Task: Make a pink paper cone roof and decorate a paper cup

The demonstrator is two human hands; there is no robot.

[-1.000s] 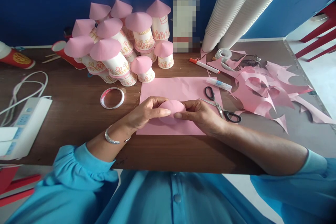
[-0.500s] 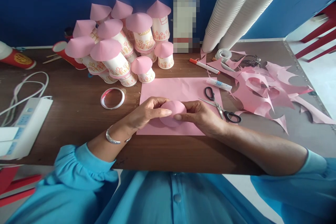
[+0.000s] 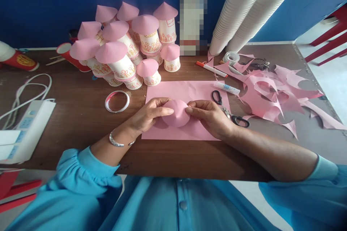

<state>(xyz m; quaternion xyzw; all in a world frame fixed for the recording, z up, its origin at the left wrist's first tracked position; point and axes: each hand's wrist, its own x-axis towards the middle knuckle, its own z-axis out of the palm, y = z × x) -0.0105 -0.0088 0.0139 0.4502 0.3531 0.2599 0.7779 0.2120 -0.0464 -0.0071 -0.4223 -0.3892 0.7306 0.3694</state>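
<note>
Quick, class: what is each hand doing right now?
Left hand: closed on the left edge of the small pink paper cone, thumb on top.
Right hand: closed on the cone's right edge, pinching it.

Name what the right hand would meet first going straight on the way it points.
The right hand would first push into the pink cone it pinches; beyond, probably the left hand, though depth is unclear.

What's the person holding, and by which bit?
A pink cone, by its edge: the left grip pinches its left side, the right grip its right side.
</note>
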